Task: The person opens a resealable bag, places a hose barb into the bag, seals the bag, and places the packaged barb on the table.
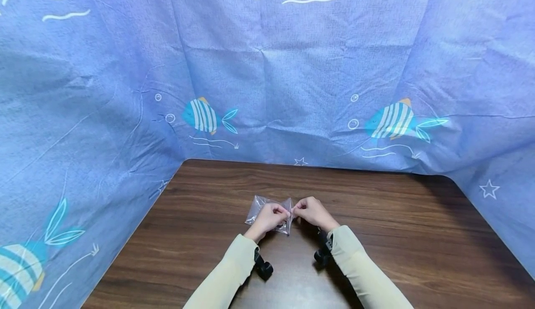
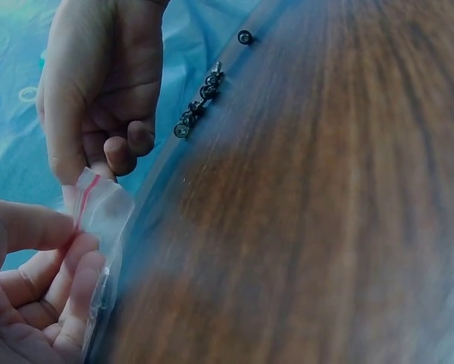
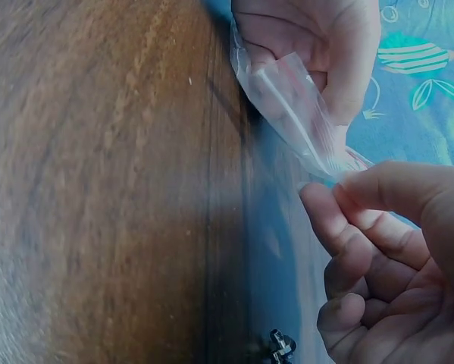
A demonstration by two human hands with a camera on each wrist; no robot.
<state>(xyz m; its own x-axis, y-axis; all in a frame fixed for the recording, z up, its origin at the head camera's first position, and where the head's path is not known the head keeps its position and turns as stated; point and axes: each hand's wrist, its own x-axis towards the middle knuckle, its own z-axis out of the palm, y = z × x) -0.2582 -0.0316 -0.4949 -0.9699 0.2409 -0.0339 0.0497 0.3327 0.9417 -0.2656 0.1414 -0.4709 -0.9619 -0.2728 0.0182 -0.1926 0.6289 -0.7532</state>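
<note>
A clear plastic zip bag [image 1: 256,208] with a red stripe along its mouth is stretched between both hands above the table. My left hand [image 1: 267,218] pinches the bag near its zip edge between thumb and fingers. Opposite it, my right hand [image 1: 314,212] pinches the same mouth edge with thumb and forefinger, its other fingers loosely curled. In the left wrist view, the zip strip [image 2: 87,199] runs between the two sets of fingertips. Several small dark screws [image 2: 198,106] lie on the table past the bag; part of that group [image 3: 281,346] shows below my right hand in the right wrist view.
The dark wood-grain table [image 1: 200,197] spreads around both hands. A blue cloth [image 1: 301,76] with printed fish hangs behind it and along both sides. Black wrist cameras [image 1: 264,268] hang under the pale sleeves [image 1: 227,269].
</note>
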